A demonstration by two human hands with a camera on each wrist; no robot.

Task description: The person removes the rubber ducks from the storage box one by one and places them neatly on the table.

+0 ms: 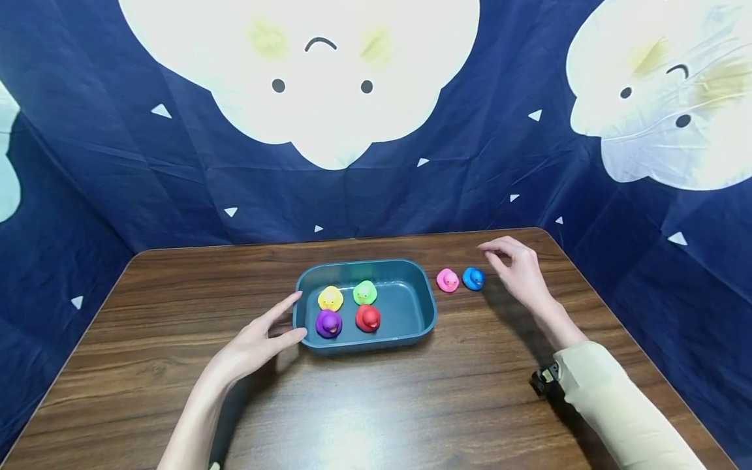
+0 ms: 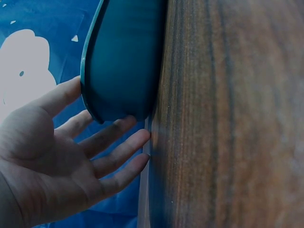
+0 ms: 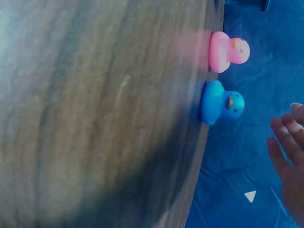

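Note:
A teal rectangular tub (image 1: 358,346) stands on the table with several rubber ducks inside: a yellow duck (image 1: 330,299), a green duck (image 1: 365,293), a purple duck (image 1: 328,324) and a red duck (image 1: 368,318). At its left end is my left hand (image 1: 252,346), fingers spread, with thumb and fingertips at the rim and end wall. To the right of the tub sit a pink duck (image 1: 448,281) and a blue duck (image 1: 472,279) side by side. Raised beside the blue duck, my right hand (image 1: 519,271) holds nothing, its fingers loosely bent.
The brown wooden table (image 1: 364,411) has rounded far corners. A dark blue cloth (image 1: 235,183) with white cloud shapes hangs close behind it and along both sides. A small black device (image 1: 546,380) sits at my right wrist by the sleeve.

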